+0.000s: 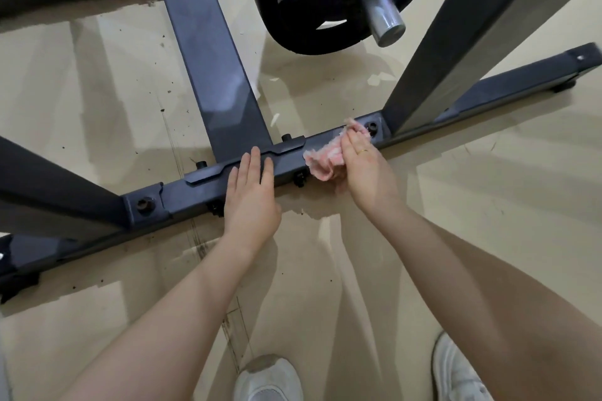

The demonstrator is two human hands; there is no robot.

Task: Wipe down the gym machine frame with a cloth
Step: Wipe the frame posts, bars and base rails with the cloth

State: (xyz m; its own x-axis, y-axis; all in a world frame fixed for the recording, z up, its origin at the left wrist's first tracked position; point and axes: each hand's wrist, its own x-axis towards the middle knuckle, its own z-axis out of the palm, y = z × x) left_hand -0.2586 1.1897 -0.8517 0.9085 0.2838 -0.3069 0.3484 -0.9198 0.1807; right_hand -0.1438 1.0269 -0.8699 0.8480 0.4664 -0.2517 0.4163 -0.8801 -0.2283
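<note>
Two hands: both are down at the low crossbar (228,177) of the machine frame, seen from the head view looking straight down.
Left hand (250,192): flat, fingers straight and together, palm resting on top of the crossbar near its middle bracket; it grips nothing and looks to me like a brace for a person bent this far over.
Right hand (365,169): fingers curled round a pink cloth (325,159), pressing it onto the crossbar just right of the left hand, close to the foot of the upright post (462,42).
Cloth: bunched, not spread, so it can work round the bolt head (371,127) it lies beside; whether it touches that bolt I cannot tell, the edge is frayed and blurred.
Frame: the crossbar runs from near left to far right, and a flat centre beam (208,52) meets it from the far side.
Weight plate (312,0): hangs on its steel sleeve (381,6) above the far floor, well apart from both hands.
Floor (97,81): pale, speckled with grit around the bar.
Shoes (267,381): white, planted near the crossbar.
Progress: a judgement only, the wipe seems mid-bar, with the right end yet to do.
</note>
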